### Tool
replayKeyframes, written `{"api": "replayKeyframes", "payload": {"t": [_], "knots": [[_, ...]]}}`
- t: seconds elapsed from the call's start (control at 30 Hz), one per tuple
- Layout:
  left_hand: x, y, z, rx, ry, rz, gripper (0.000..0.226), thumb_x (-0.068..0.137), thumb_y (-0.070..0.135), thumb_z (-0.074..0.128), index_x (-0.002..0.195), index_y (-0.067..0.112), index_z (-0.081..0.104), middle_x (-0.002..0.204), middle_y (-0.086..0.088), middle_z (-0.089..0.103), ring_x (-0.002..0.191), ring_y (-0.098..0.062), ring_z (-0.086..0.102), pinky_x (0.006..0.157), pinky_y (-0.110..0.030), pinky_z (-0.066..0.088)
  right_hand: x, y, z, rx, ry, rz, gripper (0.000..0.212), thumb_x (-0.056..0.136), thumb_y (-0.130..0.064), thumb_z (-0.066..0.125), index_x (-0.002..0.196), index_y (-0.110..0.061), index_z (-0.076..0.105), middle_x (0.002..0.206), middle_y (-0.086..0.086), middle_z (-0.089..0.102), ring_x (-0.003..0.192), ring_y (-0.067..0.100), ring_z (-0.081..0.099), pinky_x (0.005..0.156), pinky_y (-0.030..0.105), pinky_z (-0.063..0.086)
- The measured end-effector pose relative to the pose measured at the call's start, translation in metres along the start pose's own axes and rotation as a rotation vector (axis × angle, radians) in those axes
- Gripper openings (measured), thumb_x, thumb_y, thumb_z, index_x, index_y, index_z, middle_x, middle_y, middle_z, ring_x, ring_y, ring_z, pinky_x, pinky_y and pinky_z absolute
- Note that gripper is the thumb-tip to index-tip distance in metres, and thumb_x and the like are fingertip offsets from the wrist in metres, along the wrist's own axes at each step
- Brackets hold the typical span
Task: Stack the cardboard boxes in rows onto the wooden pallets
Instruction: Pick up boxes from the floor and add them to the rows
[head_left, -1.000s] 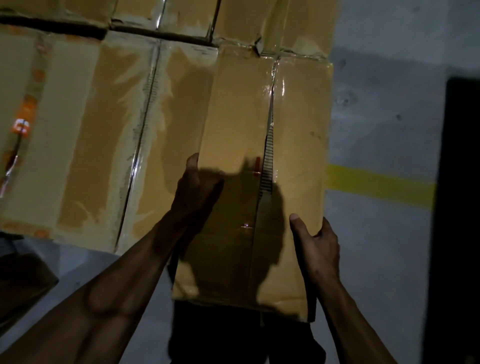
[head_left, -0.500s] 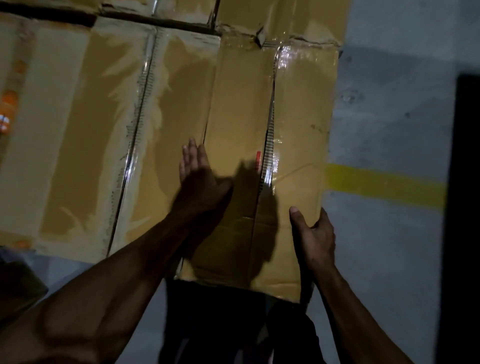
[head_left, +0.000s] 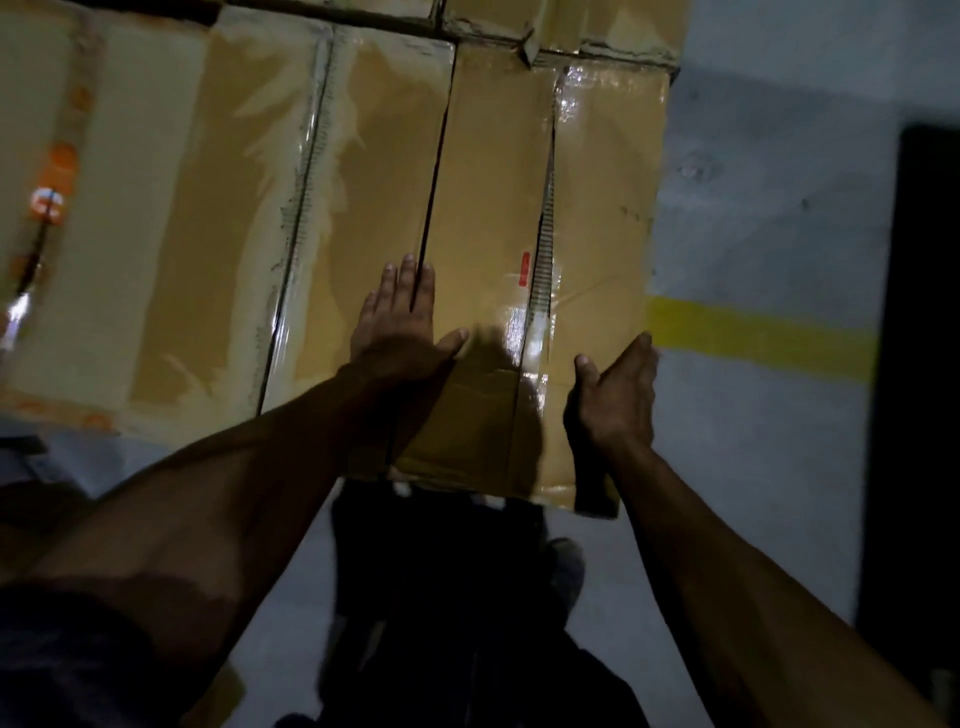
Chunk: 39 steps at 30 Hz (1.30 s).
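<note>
A taped brown cardboard box (head_left: 597, 208) lies at the right end of a row of boxes, its near end overhanging the stack. My left hand (head_left: 402, 322) lies flat with straight fingers across the seam between this box and the neighbouring box (head_left: 374, 208). My right hand (head_left: 618, 395) holds the box's near right edge, thumb on top and fingers down the side. More boxes (head_left: 130, 234) fill the row to the left. No pallet shows under the stack.
Grey concrete floor (head_left: 769, 218) with a yellow painted line (head_left: 758, 338) lies right of the stack. A dark upright shape (head_left: 924, 364) stands at the far right. My legs and a shoe (head_left: 566, 571) are below the box. A back row of boxes (head_left: 571, 26) runs along the top.
The box has slid forward into the row, closing against its left neighbour. My left hand went from gripping the box's left side to lying flat on top.
</note>
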<state>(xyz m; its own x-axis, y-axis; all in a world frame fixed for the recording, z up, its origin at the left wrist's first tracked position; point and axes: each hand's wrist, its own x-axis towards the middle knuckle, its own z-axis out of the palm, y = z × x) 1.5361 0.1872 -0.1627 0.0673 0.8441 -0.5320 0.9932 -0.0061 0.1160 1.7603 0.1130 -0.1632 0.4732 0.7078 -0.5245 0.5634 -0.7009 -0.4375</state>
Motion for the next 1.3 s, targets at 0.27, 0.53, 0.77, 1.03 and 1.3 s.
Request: {"api": "replayKeyframes", "payload": {"t": [0.27,0.53,0.77,1.03,1.3], "knots": [[-0.059,-0.027,0.023,-0.002,-0.055,0.067,0.091,0.095,0.065,0.046,0.161,0.023,-0.002,0.168,-0.009,-0.011,0.155,-0.031,-0.005,0.123,-0.043,0.008,-0.047,0.035,0.000,-0.482,-0.145,-0.362,0.091,0.099,-0.065,0.034,0.159,-0.011,-0.008,0.164,0.019,-0.022,0.152,0.036,-0.016,0.122,0.051,0.010],[-0.118,-0.051,0.054,0.010,-0.086,0.145,0.108,0.080,0.062,0.071,0.161,0.020,0.012,0.167,-0.018,0.002,0.153,-0.042,0.007,0.119,-0.052,0.022,-0.083,0.067,-0.001,-0.660,-0.280,-0.494,0.119,0.083,-0.072,0.057,0.158,-0.014,-0.015,0.160,0.023,-0.028,0.149,0.041,-0.022,0.123,0.053,0.007],[-0.131,-0.048,0.063,0.129,0.044,0.156,0.074,0.096,0.014,0.054,0.160,0.019,0.017,0.167,-0.017,0.011,0.152,-0.039,0.018,0.114,-0.047,0.034,-0.081,0.072,0.006,-0.608,-0.196,-0.524,0.115,0.084,-0.064,0.066,0.160,-0.014,-0.005,0.163,0.023,-0.019,0.151,0.041,-0.016,0.121,0.051,0.011],[-0.128,-0.051,0.064,0.389,0.100,0.224,0.058,0.098,0.014,0.023,0.155,0.011,0.032,0.159,-0.023,0.032,0.142,-0.044,0.037,0.088,-0.049,0.055,-0.080,0.072,0.011,-0.653,-0.169,-0.500,0.112,0.085,-0.056,0.071,0.160,-0.015,-0.002,0.164,0.024,-0.015,0.152,0.043,-0.010,0.120,0.052,0.017],[-0.125,-0.065,0.072,0.489,0.244,0.387,0.051,0.087,0.022,0.036,0.120,0.016,0.073,0.119,-0.017,0.072,0.098,-0.038,0.073,0.045,-0.031,0.053,-0.106,0.041,0.039,-0.538,-0.180,-0.271,0.113,0.084,-0.038,0.070,0.157,-0.006,-0.011,0.161,0.027,-0.022,0.150,0.043,-0.018,0.120,0.056,-0.003]]}}
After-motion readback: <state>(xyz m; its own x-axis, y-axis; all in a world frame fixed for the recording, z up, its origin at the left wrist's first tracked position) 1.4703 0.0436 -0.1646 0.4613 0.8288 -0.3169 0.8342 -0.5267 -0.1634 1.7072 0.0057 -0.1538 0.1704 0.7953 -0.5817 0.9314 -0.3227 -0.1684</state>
